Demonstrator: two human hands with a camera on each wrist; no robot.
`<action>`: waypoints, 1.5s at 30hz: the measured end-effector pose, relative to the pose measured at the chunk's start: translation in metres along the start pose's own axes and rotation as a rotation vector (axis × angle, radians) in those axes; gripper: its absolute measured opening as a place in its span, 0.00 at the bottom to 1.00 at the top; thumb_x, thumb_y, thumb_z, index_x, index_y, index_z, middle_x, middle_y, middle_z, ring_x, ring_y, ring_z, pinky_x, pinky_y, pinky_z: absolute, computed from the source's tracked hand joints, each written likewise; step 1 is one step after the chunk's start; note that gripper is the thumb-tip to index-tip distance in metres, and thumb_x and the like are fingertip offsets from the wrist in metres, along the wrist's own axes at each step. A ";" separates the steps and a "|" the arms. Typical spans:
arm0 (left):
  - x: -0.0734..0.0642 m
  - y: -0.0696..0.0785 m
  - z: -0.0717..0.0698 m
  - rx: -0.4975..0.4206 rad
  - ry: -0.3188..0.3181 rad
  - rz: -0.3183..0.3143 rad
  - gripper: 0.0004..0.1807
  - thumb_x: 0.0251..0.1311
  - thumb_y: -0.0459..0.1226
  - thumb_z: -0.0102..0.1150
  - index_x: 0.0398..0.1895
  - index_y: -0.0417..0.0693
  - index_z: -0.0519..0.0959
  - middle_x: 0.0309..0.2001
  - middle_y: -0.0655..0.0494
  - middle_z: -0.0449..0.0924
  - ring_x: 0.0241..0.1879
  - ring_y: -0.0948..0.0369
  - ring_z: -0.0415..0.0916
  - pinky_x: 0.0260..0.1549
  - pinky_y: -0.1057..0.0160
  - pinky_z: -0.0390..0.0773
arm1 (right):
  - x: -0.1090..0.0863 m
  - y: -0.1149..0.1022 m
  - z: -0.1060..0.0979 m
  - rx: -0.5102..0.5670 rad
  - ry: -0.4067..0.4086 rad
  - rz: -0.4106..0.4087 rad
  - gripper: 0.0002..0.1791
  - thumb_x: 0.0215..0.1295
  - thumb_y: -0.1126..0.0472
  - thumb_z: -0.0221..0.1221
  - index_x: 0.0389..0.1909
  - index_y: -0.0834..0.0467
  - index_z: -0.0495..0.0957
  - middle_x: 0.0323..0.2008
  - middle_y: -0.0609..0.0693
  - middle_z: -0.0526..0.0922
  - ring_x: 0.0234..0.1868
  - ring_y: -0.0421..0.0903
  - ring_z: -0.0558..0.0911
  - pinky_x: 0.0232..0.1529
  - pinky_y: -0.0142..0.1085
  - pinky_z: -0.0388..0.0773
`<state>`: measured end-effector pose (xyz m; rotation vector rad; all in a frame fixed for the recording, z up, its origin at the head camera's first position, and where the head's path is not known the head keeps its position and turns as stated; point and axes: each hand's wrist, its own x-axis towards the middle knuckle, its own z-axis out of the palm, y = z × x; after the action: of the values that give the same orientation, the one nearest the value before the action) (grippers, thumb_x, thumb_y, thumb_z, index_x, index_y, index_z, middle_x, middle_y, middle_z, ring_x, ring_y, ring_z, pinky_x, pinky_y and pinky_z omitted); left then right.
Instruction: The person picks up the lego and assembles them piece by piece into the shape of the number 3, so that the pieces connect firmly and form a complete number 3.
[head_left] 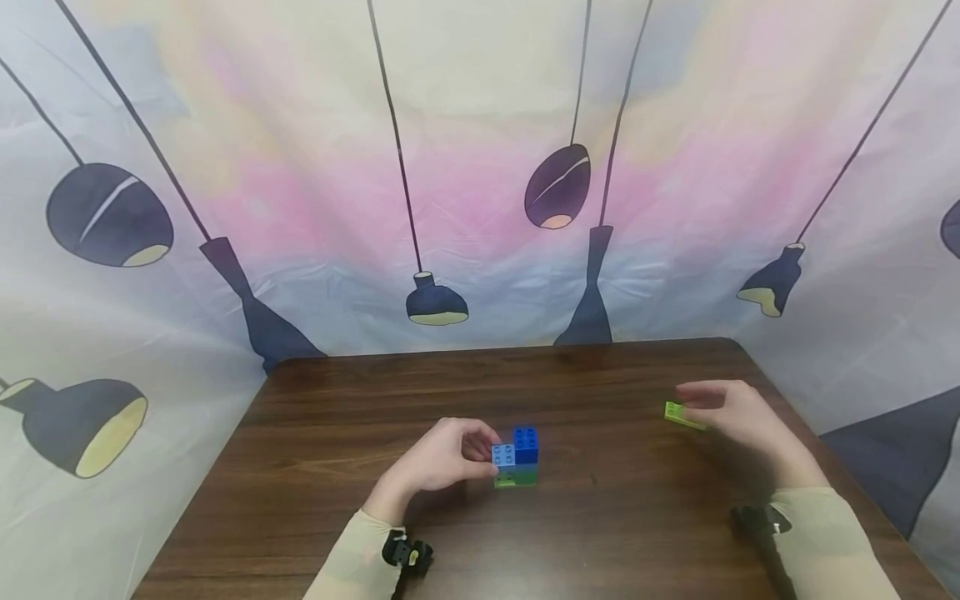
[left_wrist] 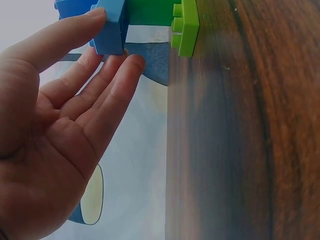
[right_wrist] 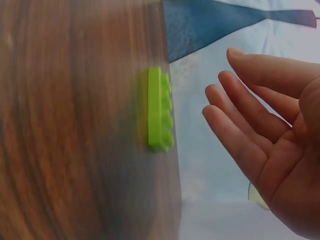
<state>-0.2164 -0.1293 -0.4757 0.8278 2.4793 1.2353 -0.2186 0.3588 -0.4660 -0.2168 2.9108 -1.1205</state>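
A small stack of toy building bricks stands left of the table's middle. Its bottom is a lime green brick [left_wrist: 189,29], with a green brick [left_wrist: 150,12] on it. Higher up sits a light blue brick [head_left: 502,455], jutting out toward the left, and a dark blue brick [head_left: 527,448] tops the stack. My left hand [head_left: 442,454] pinches the light blue brick between thumb and fingers. Off to the right, a loose lime green brick [right_wrist: 156,110] lies studs up on the table. My right hand [head_left: 731,410] hovers over it, fingers spread and holding nothing.
The dark wooden table [head_left: 360,392] has its far edge against a hanging cloth [head_left: 480,217] printed with lamps. A dark band with a small device [head_left: 407,552] sits on the left wrist, another [head_left: 757,520] on the right.
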 end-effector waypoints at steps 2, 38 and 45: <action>0.000 0.001 -0.001 0.002 0.000 0.001 0.16 0.61 0.39 0.79 0.51 0.50 0.86 0.41 0.61 0.87 0.40 0.64 0.85 0.44 0.66 0.85 | 0.000 0.004 -0.001 -0.009 0.005 -0.003 0.29 0.71 0.53 0.72 0.66 0.64 0.81 0.59 0.63 0.86 0.59 0.62 0.85 0.57 0.55 0.81; -0.003 0.001 0.000 -0.015 -0.005 0.008 0.15 0.61 0.37 0.79 0.49 0.50 0.86 0.40 0.61 0.87 0.40 0.64 0.85 0.44 0.66 0.85 | 0.000 0.032 0.005 -0.100 -0.039 0.113 0.30 0.61 0.60 0.74 0.60 0.72 0.80 0.49 0.68 0.85 0.50 0.65 0.83 0.52 0.65 0.77; -0.003 0.001 0.000 -0.022 -0.009 0.009 0.16 0.60 0.37 0.79 0.49 0.49 0.86 0.40 0.60 0.87 0.40 0.64 0.85 0.44 0.66 0.85 | 0.000 0.032 0.004 -0.094 -0.040 0.117 0.30 0.61 0.60 0.75 0.59 0.73 0.80 0.49 0.68 0.85 0.50 0.65 0.82 0.51 0.64 0.77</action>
<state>-0.2135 -0.1304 -0.4750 0.8379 2.4537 1.2565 -0.2228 0.3794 -0.4905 -0.0685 2.9007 -0.9524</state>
